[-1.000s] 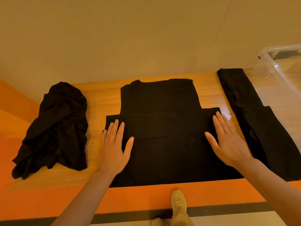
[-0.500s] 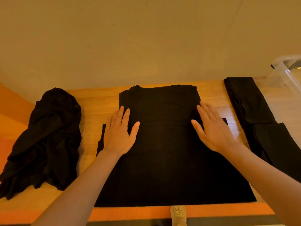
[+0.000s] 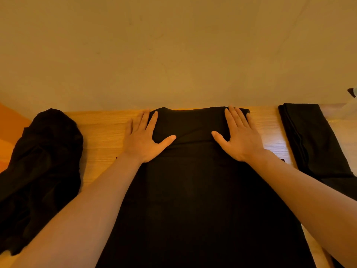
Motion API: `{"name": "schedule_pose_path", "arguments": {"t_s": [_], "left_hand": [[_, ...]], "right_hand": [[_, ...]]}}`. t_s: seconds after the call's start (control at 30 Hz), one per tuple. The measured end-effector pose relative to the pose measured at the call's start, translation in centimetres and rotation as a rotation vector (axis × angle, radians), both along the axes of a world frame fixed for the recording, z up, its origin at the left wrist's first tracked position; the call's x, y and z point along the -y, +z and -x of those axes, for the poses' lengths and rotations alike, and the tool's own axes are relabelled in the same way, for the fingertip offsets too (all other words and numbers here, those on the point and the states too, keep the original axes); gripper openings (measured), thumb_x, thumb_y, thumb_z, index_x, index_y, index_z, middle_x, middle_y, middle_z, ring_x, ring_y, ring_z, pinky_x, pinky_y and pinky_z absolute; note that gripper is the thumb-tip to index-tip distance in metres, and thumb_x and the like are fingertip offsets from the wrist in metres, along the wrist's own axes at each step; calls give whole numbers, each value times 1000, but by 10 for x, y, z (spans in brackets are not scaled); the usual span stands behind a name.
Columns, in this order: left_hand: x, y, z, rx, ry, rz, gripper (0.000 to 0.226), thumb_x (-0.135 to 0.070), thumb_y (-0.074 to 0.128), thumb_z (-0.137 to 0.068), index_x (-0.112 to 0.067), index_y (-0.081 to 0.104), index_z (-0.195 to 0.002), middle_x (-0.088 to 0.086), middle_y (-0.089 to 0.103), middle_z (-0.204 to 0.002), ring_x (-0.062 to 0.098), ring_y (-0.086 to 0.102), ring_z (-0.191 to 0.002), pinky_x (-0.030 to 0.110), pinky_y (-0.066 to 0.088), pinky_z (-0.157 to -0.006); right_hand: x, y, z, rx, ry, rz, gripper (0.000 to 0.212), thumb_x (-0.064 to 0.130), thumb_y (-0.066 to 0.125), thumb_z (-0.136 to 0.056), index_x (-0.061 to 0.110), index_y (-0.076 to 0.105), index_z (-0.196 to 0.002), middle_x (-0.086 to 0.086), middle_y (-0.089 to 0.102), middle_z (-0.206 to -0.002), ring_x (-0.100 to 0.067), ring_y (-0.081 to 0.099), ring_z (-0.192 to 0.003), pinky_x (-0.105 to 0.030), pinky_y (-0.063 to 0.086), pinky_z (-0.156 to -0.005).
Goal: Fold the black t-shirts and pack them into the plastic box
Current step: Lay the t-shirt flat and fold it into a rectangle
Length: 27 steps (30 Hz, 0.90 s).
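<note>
T-shirt (image 3: pixel 193 190) is lying limp and light, likely shifting easily; left hand (image 3: pixel 144 138) and right hand (image 3: pixel 239 138) are pressing flat-fingered beside its far corners, gripping nothing.

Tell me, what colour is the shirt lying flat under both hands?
Plain black, no print showing; the shirt is seen in the head view.

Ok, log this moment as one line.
step: smoothing shirt | left hand: flat on shirt | right hand: flat on shirt | pile: unfolded | box: unseen
</note>
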<state>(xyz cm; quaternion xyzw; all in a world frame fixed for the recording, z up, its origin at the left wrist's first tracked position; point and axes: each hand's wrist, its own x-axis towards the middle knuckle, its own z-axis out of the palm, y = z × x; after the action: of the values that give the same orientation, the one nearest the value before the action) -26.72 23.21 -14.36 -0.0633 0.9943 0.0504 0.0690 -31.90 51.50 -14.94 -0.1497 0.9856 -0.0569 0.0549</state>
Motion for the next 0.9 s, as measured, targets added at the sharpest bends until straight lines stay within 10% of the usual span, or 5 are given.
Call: {"name": "schedule_pose_path", "arguments": {"t_s": [0.57, 0.9], "left_hand": [[-16, 9, -95, -320, -194, -168, 62, -53, 21, -100, -15, 41, -145, 4, 40, -150, 16, 29, -143, 43, 21, -118], [-21, 2, -161, -74, -181, 2, 77, -71, 12, -92, -26, 10, -154, -3, 3, -162, 12, -2, -149, 42, 8, -121]], "right_hand": [[-31, 10, -116, 6, 119, 91, 68, 63, 9, -96, 26, 12, -153, 4, 5, -161, -10, -5, -148, -41, 3, -121], [-46, 9, -171, -4, 122, 45, 67, 61, 13, -97, 25, 12, -154, 4, 5, -162, -12, -4, -148, -46, 8, -120]]}}
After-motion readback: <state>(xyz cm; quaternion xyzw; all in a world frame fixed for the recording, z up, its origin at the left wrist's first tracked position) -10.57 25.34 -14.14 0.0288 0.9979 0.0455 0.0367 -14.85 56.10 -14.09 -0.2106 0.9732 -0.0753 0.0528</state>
